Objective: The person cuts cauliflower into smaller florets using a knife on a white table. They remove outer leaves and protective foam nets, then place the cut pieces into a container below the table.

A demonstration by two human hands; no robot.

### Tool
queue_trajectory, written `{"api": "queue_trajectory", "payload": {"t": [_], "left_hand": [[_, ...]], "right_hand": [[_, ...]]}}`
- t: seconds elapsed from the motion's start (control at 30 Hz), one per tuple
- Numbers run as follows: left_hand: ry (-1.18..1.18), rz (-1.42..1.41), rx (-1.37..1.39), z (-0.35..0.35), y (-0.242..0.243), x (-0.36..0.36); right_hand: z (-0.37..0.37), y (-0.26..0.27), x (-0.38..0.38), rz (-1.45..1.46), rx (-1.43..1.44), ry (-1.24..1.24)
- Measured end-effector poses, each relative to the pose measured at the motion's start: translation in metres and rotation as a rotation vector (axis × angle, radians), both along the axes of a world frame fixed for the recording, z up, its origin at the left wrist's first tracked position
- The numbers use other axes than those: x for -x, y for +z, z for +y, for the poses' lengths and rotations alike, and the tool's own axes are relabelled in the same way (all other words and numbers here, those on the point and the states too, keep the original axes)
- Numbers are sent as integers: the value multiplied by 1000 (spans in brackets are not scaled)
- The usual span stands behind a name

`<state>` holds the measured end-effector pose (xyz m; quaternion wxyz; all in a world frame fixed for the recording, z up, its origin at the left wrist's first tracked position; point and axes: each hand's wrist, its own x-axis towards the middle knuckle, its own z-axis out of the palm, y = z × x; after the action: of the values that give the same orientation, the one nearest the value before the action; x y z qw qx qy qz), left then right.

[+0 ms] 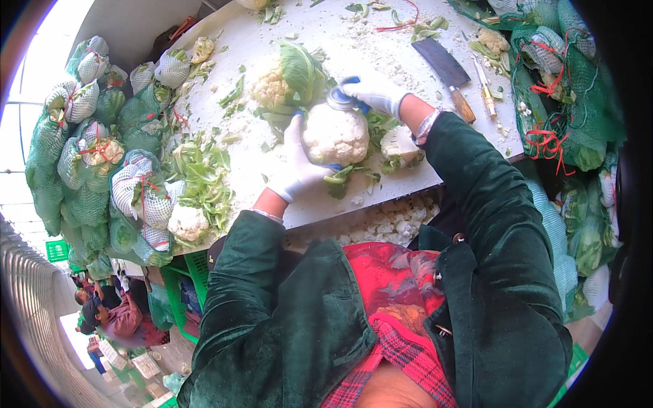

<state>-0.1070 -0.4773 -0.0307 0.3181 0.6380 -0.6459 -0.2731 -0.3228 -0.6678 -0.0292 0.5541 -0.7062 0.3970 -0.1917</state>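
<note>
A white cauliflower head (336, 136) rests near the front of the white tabletop (316, 206). Wrapped around its left side is my left hand (298, 163), in a white glove with blue fingertips. My right hand (380, 94), gloved alike, grips a round, shiny metal object (340, 98) against the far top of that head; its exact kind is unclear. Just behind stands a yellowish cauliflower (273, 87) with a big green leaf (302, 71). A smaller cauliflower piece (399, 145) sits below my right wrist, with trimmed leaves (339, 186) nearby.
To the right lie a cleaver (443, 64) and a narrow knife (484, 86). Green mesh sacks of cauliflowers (137, 188) crowd the left edge, more mesh sacks (548, 92) the right. Cauliflower pieces (393, 219) fill the space below the front edge. Other people (120, 319) work at lower left.
</note>
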Motion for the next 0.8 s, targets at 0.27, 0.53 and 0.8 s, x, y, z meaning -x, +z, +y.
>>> {"api": "queue_trajectory", "payload": {"t": [0.27,0.53,0.8], "left_hand": [[-28,-8,48,3,-2,-1],[38,16,-29,1,15,13],[108,36,-89,-1,20,17]], "right_hand": [[0,23,-1,30,172,44],[17,48,-10,94,203,38],[23,43,-16,8,230,31]]}}
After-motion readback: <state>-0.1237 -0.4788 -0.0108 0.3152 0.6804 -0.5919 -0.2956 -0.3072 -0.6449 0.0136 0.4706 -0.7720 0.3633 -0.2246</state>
